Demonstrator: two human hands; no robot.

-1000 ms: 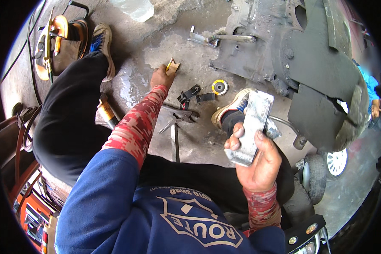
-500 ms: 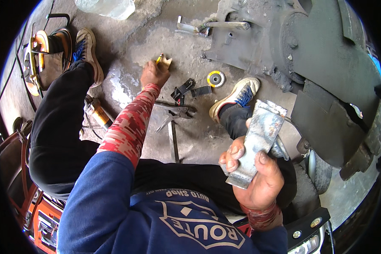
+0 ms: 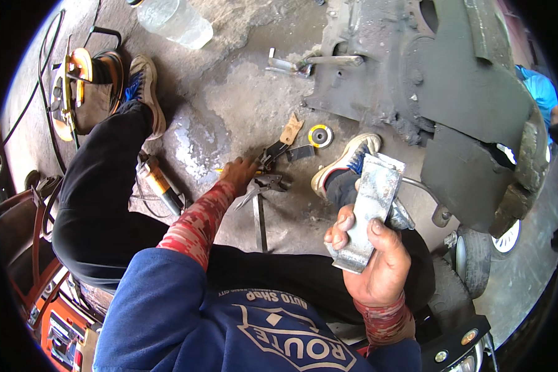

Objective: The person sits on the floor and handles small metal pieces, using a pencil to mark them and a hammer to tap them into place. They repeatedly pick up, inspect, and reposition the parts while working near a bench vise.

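Right hand (image 3: 375, 263) has a firm grip on the metal strip (image 3: 369, 211), a flat, scuffed grey piece held up near the chest, fingers wrapped round its lower half. Left hand (image 3: 239, 175) is down on the concrete floor (image 3: 242, 93), closed over something thin and yellow (a pencil or marker maybe, too hidden to say), right beside the pliers (image 3: 263, 185).

If it were me, I'd get a clean grip on just the one tool before lifting, since the pliers, a black clamp (image 3: 276, 152) and a thin rod (image 3: 259, 217) lie all tangled there, and I'd keep the strip's edges off the palm.

Textures: rough stained concrete, dull bare steel, a small tan wedge (image 3: 291, 129), a round yellow-and-grey disc (image 3: 320, 135) near the shoe (image 3: 344, 166), and a grimy dark car panel (image 3: 471, 124).
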